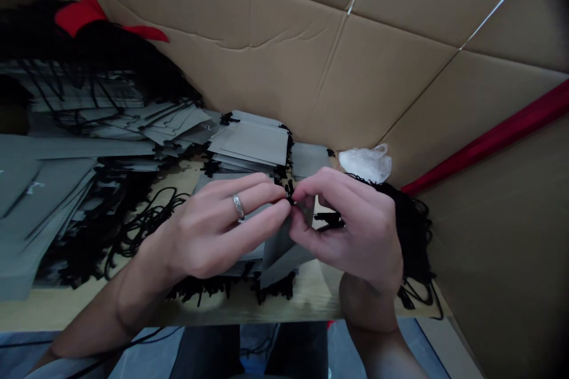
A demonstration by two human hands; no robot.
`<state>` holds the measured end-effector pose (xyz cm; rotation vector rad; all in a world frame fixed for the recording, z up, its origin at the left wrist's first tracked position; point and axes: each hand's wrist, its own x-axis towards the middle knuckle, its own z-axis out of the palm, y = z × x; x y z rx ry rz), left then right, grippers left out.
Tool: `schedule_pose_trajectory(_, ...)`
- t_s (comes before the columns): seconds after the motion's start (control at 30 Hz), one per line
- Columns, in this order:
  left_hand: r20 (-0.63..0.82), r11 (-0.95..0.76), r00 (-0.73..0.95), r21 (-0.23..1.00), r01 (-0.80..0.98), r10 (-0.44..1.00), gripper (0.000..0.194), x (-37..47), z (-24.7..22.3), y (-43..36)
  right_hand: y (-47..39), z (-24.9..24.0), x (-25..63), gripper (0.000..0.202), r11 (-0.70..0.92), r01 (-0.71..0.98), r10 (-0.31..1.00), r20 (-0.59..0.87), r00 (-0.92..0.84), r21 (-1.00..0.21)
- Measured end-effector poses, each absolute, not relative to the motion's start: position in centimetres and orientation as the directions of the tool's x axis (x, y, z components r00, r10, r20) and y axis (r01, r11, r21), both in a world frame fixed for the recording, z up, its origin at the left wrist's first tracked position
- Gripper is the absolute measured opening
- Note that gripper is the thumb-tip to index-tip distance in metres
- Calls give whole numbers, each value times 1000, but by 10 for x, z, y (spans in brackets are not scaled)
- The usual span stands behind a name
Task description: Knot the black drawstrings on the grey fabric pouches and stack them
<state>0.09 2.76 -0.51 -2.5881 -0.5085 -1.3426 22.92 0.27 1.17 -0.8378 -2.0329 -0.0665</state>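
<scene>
Grey card (pixel 284 254) hangs tilted between the two hands above the near part of the pale table (pixel 311 305), its upper end at the fingertips and a lower corner pointing down toward the person and slightly left. The visible long edge slants from the pinch down and left; the fingers cover part of the card, so its full long axis cannot be told for certain. The left hand (pixel 222 228), with a ring (pixel 238 206) on one finger, reaches in from the left, thumb and fingertips together on a small black cord end (pixel 290 198) at the card's top. The right hand (pixel 358 228) meets it from the right, fingertips closed in at the same spot; exactly what they pinch is hard to tell. Beyond the hands lies a stack of grey cards (pixel 253 140) with black ends along its sides. Loose black cords (pixel 146 216) lie left of the left hand, a black cord bundle (pixel 413 236) right of the right hand, and a clear plastic bag (pixel 364 162) near the cardboard wall (pixel 275 64).
</scene>
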Motion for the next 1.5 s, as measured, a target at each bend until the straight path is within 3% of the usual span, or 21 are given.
schedule_pose_trajectory(0.1,794,-903,545,10,430,268,16,5,-5,16,2,11,228,12,767,616,503,767,-398,-183)
schedule_pose_trajectory(0.2,793,-914,574,-55,402,205,13,5,-4,20,1,8,225,11,755,639,492,771,-404,-147)
schedule_pose_trajectory(0.37,824,-947,567,-174,268,9,7,3,-2,42,2,6,220,9,750,614,528,782,-332,-245)
schedule_pose_trajectory(0.63,892,-986,440,33,161,101,14,2,-8,45,2,8,215,13,736,544,591,773,-228,-402)
schedule_pose_trajectory(0.87,924,-985,360,72,159,126,16,5,-6,46,2,5,210,22,722,443,645,749,-152,-531)
schedule_pose_trajectory(1.0,908,-989,404,56,134,106,12,2,-1,40,1,4,209,23,693,386,695,706,-136,-608)
schedule_pose_trajectory(1.13,867,-965,465,64,254,180,14,0,1,28,1,5,211,22,692,330,709,689,-148,-642)
schedule_pose_trajectory(1.2,860,-947,430,166,274,276,20,2,0,24,2,5,213,23,709,346,686,715,-134,-615)
schedule_pose_trajectory(1.27,827,-905,370,364,222,424,26,5,0,24,4,6,215,22,731,397,637,764,-105,-555)
schedule_pose_trajectory(1.37,681,-778,399,607,163,614,25,10,2,29,9,6,216,20,793,448,497,863,-86,-412)
schedule_pose_trajectory(1.5,587,-784,558,585,208,586,7,13,8,32,13,4,215,23,833,492,362,922,-138,-253)
